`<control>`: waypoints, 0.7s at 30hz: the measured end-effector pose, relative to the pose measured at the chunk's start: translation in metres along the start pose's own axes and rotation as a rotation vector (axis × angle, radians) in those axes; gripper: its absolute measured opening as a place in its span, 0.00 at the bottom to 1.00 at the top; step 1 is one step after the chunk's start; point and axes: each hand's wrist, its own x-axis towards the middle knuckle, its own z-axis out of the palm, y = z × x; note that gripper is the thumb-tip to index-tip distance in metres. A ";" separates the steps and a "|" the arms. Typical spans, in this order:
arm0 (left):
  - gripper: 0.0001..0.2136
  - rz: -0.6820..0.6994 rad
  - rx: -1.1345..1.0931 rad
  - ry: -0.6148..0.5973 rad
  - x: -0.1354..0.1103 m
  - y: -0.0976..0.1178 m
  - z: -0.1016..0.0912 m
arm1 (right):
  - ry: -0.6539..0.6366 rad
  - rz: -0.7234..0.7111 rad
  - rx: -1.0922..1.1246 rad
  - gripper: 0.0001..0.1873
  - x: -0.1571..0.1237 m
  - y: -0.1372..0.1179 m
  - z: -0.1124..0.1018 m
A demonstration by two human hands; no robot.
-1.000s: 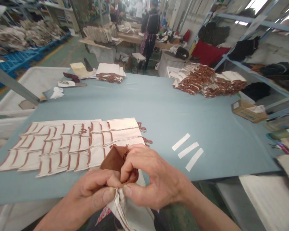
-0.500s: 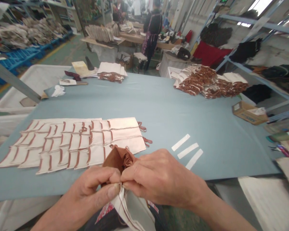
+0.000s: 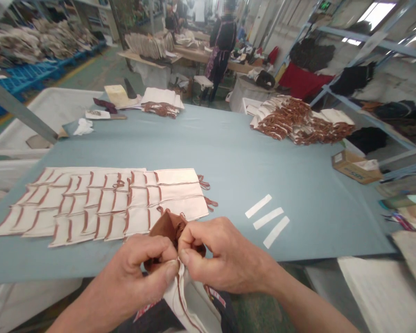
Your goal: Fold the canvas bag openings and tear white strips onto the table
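- Steel shelving [image 3: 377, 42] runs along the right of the workshop, with dark and red cloth on it, and a standing person [image 3: 223, 51] works well beyond the bench.
- The bench [image 3: 263, 157] has a pale blue-grey top and fills most of the view.
- Stacks of cloth pieces [image 3: 298, 121] with brown cords lie at its far right, and a smaller stack [image 3: 161, 104] lies at its far left.
- Rows of cream panels [image 3: 97, 203] with brown stripes lie overlapped on the near left of the bench, and three white strips [image 3: 266, 219] lie apart to their right.
- A cream cloth piece [image 3: 190, 300] with brown fabric [image 3: 166, 229] at its top is held just past the bench's near edge, its lower part hanging toward the person's lap.
- The left hand [image 3: 135, 263] and right hand [image 3: 225, 256] are close together, both pinching the cloth at its cream-and-brown join.
- Their thumbs and bent fingers [image 3: 190, 236] nearly meet. This short, close pinch suits fine work, keeping the layers steady and aligned without stretching the cloth.
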 end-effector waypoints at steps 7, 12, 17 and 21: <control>0.13 -0.115 0.079 -0.043 0.008 0.018 -0.002 | -0.053 0.054 -0.078 0.09 -0.001 -0.006 -0.007; 0.12 -0.123 -0.100 -0.048 0.010 0.020 -0.001 | -0.023 0.088 0.169 0.05 -0.003 -0.002 -0.003; 0.13 -0.084 -0.199 0.053 0.002 0.015 0.005 | -0.041 0.136 0.206 0.03 -0.007 0.001 0.003; 0.15 -0.060 -0.157 0.168 -0.005 0.009 0.012 | -0.049 0.115 0.138 0.05 -0.010 0.001 0.006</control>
